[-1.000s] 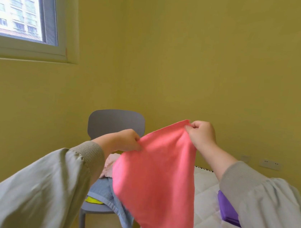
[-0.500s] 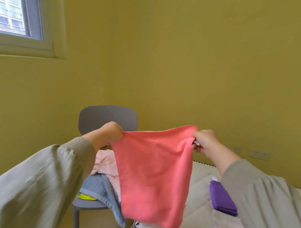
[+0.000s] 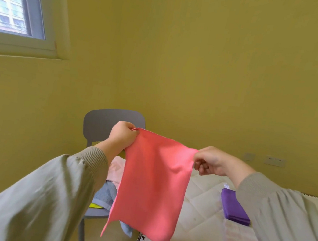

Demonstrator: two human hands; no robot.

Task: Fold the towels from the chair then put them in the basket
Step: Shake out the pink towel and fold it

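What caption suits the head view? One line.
Left hand and right hand hold a pink towel stretched before the towel-laden grey chair.

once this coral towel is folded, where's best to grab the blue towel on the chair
Take the blue towel by its free end, hanging off the front edge of the chair, coming from the front. Its upper part seems tucked under a pale pink towel, so pulling there may drag that along. The left hand, now pinching the coral towel, is nearest.

Looks out from head height, forward and slightly down, toward the yellow wall [image 3: 219,67]; sits close over both sleeves [image 3: 46,196], with left hand [image 3: 122,136] and right hand [image 3: 211,162] near, mid-frame. Single view.
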